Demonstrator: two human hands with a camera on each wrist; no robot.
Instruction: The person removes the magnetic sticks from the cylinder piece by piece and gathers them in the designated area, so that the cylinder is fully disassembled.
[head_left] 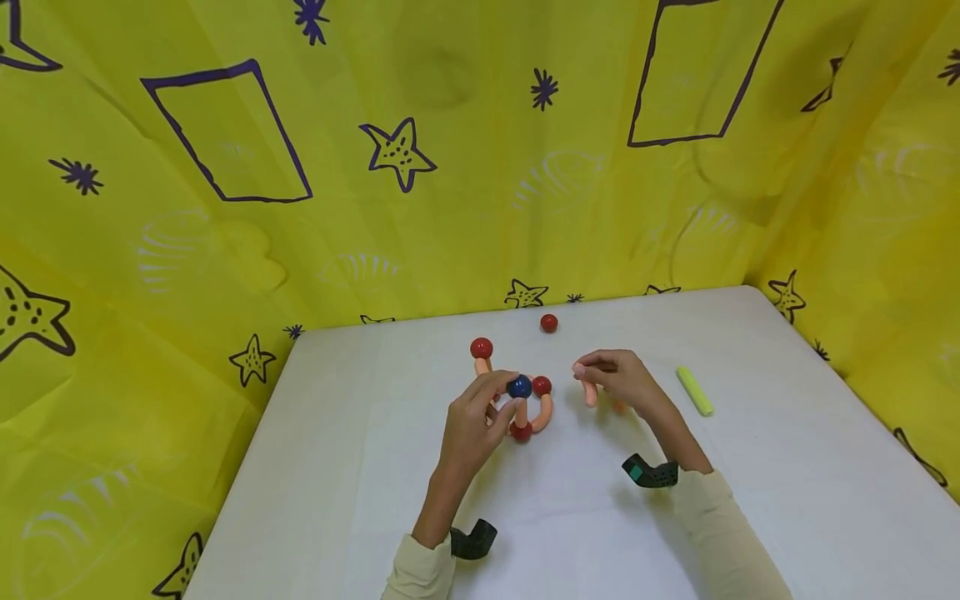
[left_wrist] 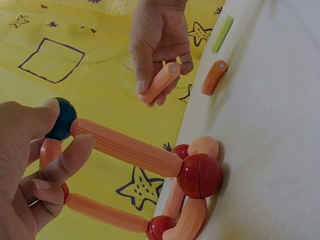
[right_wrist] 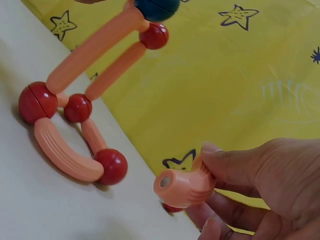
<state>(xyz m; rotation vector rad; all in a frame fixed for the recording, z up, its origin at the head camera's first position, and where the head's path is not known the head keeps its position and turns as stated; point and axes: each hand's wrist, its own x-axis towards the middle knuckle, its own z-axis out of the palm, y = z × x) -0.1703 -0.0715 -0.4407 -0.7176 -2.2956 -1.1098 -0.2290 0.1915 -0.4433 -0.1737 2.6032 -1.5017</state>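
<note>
My left hand [head_left: 471, 421] pinches a blue ball [head_left: 519, 387] at the top of a frame built from magnetic rods and balls. From the blue ball a straight peach rod [left_wrist: 127, 146] slopes down to a red ball [left_wrist: 200, 175] by the table. A curved peach rod [right_wrist: 65, 152] low in the frame joins that ball to another red ball [right_wrist: 114, 166]. Right of the frame, my right hand [head_left: 624, 383] grips a loose curved peach rod [right_wrist: 186, 186] between thumb and fingers, apart from the frame. Its round end with a silvery magnet shows in the right wrist view.
A loose red ball [head_left: 549, 323] lies near the table's back edge. An orange rod [left_wrist: 214, 77] lies beneath my right hand, and a light green rod [head_left: 695, 392] farther right. The white table [head_left: 337, 467] meets a yellow patterned cloth [head_left: 465, 233] behind.
</note>
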